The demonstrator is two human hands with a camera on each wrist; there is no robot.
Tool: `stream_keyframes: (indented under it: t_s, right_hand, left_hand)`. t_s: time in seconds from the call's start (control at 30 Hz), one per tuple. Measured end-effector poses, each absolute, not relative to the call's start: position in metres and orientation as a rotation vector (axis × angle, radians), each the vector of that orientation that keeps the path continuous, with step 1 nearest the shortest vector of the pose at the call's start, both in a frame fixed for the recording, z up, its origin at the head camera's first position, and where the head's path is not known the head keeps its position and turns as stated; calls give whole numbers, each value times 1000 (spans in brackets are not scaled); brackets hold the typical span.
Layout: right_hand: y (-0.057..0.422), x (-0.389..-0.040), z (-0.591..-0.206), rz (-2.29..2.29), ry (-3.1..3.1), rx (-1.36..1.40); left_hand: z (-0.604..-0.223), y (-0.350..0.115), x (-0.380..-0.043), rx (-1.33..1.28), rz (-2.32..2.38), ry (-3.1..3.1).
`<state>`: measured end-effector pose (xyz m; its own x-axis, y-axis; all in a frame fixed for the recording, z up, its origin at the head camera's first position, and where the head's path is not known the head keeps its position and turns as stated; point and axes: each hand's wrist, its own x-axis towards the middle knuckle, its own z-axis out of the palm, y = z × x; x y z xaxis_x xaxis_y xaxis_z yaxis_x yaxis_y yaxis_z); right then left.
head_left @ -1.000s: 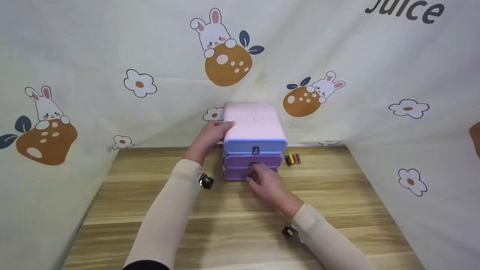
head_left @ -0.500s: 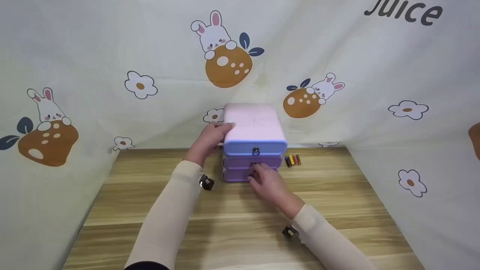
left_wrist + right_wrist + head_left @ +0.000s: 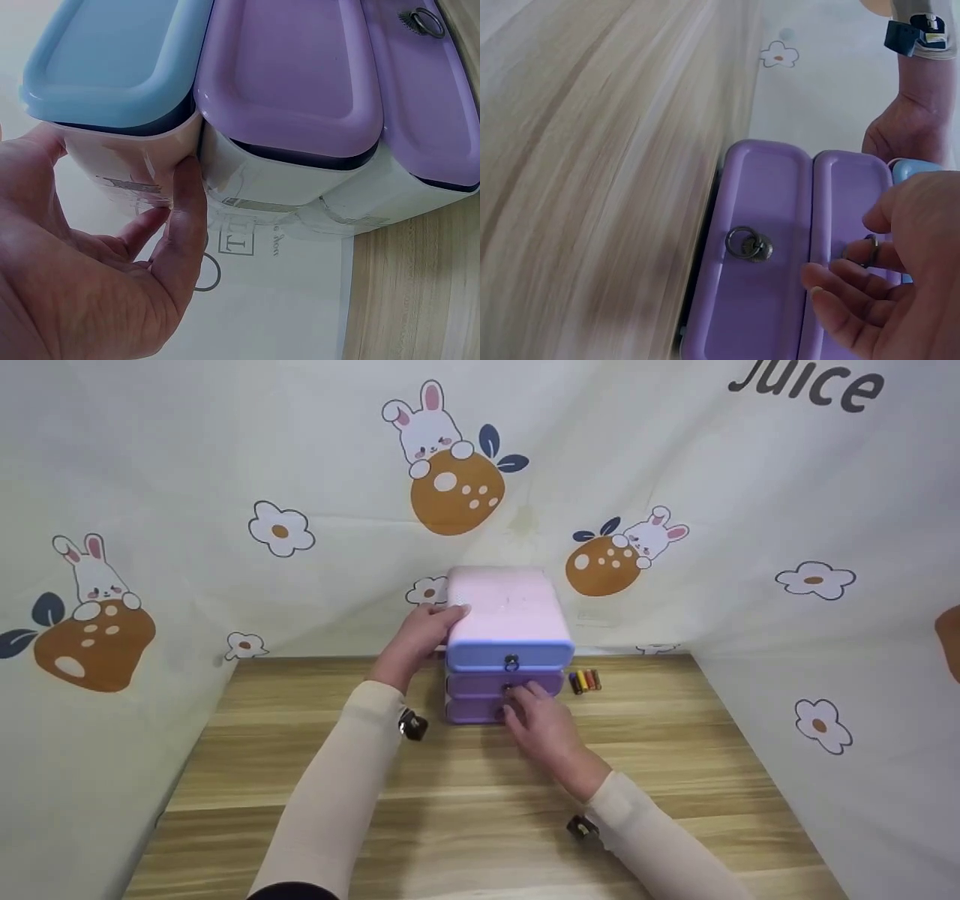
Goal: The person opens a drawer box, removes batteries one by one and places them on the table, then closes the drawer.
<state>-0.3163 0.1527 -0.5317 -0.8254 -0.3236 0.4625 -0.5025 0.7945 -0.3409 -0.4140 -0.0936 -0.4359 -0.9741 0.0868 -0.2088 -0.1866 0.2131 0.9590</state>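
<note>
A three-tier drawer organizer (image 3: 502, 604) with a pink top stands at the back of the table. Its top drawer front (image 3: 480, 656) is blue; the two lower fronts are purple. My left hand (image 3: 420, 637) grips the top tier's left side, thumb on top; in the left wrist view its fingers (image 3: 187, 217) press that tier's wall. My right hand (image 3: 547, 731) is at the middle drawer (image 3: 847, 187), a finger hooked in its ring pull (image 3: 871, 241), the other fingers loosely bent. The bottom drawer's ring pull (image 3: 742, 244) hangs free. All three drawers look pushed in.
Several short coloured sticks (image 3: 585, 681) lie side by side on the wooden table (image 3: 660, 735), right of the organizer. A white cloth (image 3: 345, 585) printed with rabbits and flowers rises behind and at both sides. A small dark camera hangs at each wrist.
My right hand has shifted slightly right, and its fingers have loosened from a tighter pinch at the middle drawer's ring. The left hand and the organizer stay in place.
</note>
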Motion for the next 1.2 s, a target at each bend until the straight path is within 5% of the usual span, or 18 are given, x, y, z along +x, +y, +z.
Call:
stream_keyframes:
  t_s: [1.2]
  right_hand:
    - [157,-300,-564,506,-2989,730]
  left_hand:
    - [-436,-94,-416,-97,1856,2231]
